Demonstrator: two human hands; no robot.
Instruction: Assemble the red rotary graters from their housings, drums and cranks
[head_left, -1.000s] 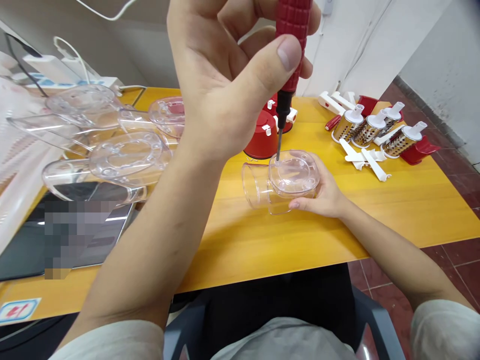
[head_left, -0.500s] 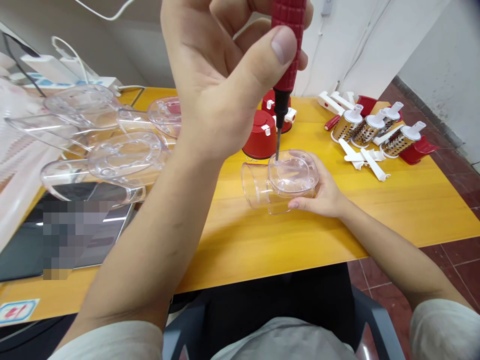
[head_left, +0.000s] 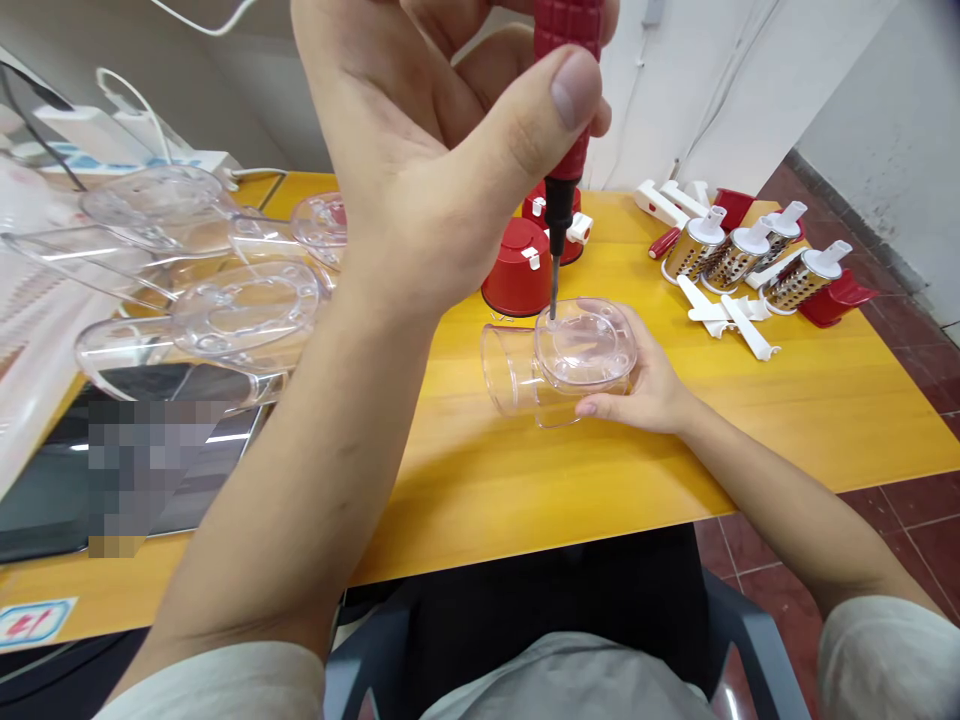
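Observation:
My left hand (head_left: 465, 170) grips the red handle of a screwdriver (head_left: 568, 140), held upright with its black collar and metal shaft pointing down. The shaft's tip meets the upper left rim of a clear plastic housing (head_left: 585, 345). My right hand (head_left: 645, 375) is wrapped round the right side of that housing, thumb in front, the other fingers partly hidden behind it. The housing lies on the table with an oval face up and a wide tube opening to the left. Just behind it stand red round bases (head_left: 517, 268) with white clips, and a few tiny pieces lie near them.
More clear housings (head_left: 247, 310) lie at the left beside a dark tablet-like device (head_left: 45, 500). Several metal grater drums (head_left: 727, 262), white handles (head_left: 739, 320) and red parts (head_left: 836, 298) sit at the right on the yellow table (head_left: 480, 520). A power strip (head_left: 187, 160) is at the back left.
My left hand and the screwdriver's handle have shifted slightly left and up in view. The tip stays at the same spot on the housing, and my right hand keeps its hold.

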